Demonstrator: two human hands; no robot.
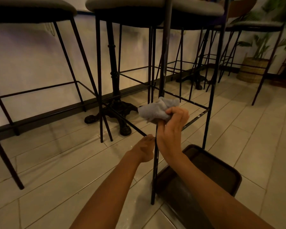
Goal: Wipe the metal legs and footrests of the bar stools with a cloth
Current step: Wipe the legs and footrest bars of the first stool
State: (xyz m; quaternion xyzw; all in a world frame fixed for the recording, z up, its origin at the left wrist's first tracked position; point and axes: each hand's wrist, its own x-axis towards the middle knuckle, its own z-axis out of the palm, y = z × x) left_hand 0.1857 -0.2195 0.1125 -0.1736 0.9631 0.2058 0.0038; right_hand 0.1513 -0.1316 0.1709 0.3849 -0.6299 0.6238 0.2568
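1. The cloth, pale blue and bunched, is pressed against the front leg of the nearest stool, at the height where the footrest bars join that leg.
2. The right hand grips the cloth: its fingers curl tightly over the bundle and hold it to the black metal, with loose folds sticking out to the left and upward.
3. The left hand sits just below it and to the left, fingers closed narrowly on the same leg, right where the left footrest bar meets it.
4. The 2 hands lie close together on either side of the leg, the right one higher.
5. The right wrist is bent upward, the back of the hand facing the camera. The right forearm reaches in from the lower right corner.
6. The left forearm stretches in from the bottom centre, nearly straight, the back of the hand turned up.
7. The right footrest bar shows pale chips in its paint; the leg carries similar flecks lower down.
8. A dark tray lies on the tiled floor just right of the leg's foot, partly under the right forearm.
9. Behind stand a black ornate bench pedestal and a second stool to the left.
10. Far right, a plant grows in a woven basket.
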